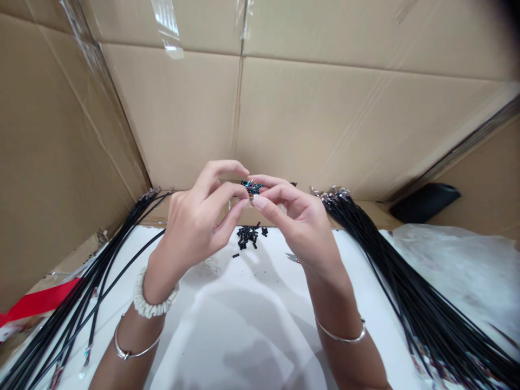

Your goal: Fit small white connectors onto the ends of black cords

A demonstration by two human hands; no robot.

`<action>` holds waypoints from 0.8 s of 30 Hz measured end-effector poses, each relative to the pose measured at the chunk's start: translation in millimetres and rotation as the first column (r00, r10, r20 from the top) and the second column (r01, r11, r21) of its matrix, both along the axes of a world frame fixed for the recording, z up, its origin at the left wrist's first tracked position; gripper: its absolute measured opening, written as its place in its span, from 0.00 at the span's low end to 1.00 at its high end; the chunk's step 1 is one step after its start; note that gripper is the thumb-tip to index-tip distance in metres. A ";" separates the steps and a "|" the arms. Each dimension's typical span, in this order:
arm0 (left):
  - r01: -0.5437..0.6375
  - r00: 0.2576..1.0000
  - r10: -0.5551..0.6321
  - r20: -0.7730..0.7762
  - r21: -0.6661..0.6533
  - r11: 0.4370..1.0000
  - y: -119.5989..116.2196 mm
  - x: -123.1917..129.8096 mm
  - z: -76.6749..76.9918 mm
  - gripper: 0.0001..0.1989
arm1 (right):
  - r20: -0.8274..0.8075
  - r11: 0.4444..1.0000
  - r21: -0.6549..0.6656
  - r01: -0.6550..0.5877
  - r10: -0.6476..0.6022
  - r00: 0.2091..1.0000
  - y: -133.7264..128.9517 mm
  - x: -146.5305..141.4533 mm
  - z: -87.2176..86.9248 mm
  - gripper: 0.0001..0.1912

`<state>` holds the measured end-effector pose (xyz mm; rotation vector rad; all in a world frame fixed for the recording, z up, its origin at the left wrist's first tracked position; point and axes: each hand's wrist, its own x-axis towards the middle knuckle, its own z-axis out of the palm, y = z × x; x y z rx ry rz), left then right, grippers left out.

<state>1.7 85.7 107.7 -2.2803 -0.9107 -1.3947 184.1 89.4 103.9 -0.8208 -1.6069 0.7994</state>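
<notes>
From here I see the small white piece between the hands, pinched by the right hand; the left hand's thumb and finger meet beside it, on what I can't tell. I'd keep both pinches light and level. The cardboard wall limits reach beyond, black cables flank both sides; table between the forearms offers room.

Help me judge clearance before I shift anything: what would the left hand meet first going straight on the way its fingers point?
Probably the white piece at the right hand's fingertips. Depth is unclear; the left hand may already touch it.
</notes>
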 end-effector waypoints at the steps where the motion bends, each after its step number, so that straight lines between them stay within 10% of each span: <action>1: -0.002 1.000 0.002 0.001 0.002 1.000 0.3 0.2 -0.4 0.02 | 0.000 1.000 0.007 0.004 -0.004 1.000 -0.2 -0.6 -0.4 0.06; 24: 0.111 0.994 -0.112 0.001 -0.087 0.990 -1.0 2.1 -1.4 0.03 | -0.168 0.966 -0.169 -0.195 0.166 0.972 8.6 2.5 2.4 0.10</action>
